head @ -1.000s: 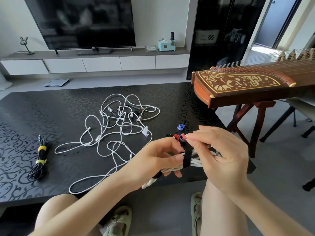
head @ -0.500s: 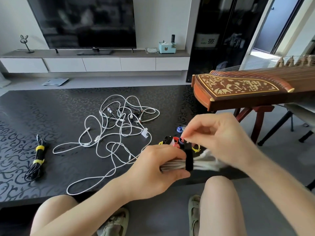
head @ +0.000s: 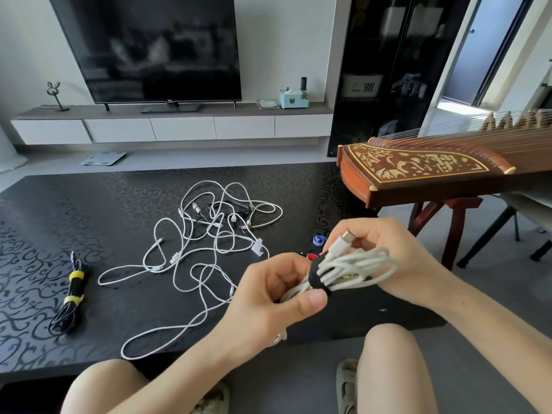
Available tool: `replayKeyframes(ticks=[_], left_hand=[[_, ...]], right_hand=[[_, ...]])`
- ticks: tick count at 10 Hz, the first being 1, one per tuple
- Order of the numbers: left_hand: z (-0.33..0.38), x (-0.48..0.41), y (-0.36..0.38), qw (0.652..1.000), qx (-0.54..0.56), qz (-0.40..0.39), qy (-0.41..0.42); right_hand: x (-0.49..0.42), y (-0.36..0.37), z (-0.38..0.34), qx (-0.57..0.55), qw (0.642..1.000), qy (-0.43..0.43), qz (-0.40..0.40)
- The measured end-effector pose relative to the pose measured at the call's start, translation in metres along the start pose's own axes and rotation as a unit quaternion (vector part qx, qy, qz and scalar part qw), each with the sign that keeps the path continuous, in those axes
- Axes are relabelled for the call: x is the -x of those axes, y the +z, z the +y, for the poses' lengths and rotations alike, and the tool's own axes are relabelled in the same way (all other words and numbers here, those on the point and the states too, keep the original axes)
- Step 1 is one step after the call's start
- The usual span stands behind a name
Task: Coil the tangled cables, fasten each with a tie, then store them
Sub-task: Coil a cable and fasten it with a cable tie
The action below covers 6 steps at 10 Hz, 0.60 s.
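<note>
Half a second earlier my right hand [head: 385, 249] was pinching the strap's free end above the bundle. Now it had dropped onto the loops, fingers curled round the white coiled cable [head: 358, 265], whose plug poked up between them. My left hand [head: 274, 297] clamped the other end of the bundle, thumb pressed beside the black tie [head: 317, 276], which sat wrapped round the coil's waist. I judged this coil fastened, or one press short of it. Beyond the grip the tangled cables [head: 209, 234] lay loose on the table [head: 89, 204], with spare ties [head: 319, 240] just behind my fingers and the finished black cable [head: 70, 297] well off to the left. Storing was not yet done.
</note>
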State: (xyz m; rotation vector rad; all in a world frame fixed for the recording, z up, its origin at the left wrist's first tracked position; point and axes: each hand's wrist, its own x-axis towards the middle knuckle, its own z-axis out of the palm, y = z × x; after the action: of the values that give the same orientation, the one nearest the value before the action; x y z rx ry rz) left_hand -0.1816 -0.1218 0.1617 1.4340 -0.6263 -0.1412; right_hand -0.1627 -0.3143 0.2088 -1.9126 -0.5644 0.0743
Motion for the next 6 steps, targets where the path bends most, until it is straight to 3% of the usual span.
replayKeyframes(ticks=[1, 2, 3, 6], left_hand=[[-0.001, -0.003, 0.005, 0.997, 0.070, 0.012, -0.009], [0.002, -0.009, 0.011, 0.988, 0.156, 0.016, -0.013], [0.008, -0.014, 0.010, 0.983, 0.175, 0.060, -0.009], [-0.005, -0.022, 0.004, 0.976, 0.140, 0.166, -0.020]], right_hand=[[-0.004, 0.006, -0.006, 0.102, 0.992, -0.029, 0.074], [-0.011, 0.009, -0.014, 0.132, 0.986, -0.027, 0.095], [-0.019, 0.006, -0.014, 0.061, 0.994, -0.031, 0.084], [-0.019, 0.019, 0.000, -0.002, 0.989, 0.086, 0.119]])
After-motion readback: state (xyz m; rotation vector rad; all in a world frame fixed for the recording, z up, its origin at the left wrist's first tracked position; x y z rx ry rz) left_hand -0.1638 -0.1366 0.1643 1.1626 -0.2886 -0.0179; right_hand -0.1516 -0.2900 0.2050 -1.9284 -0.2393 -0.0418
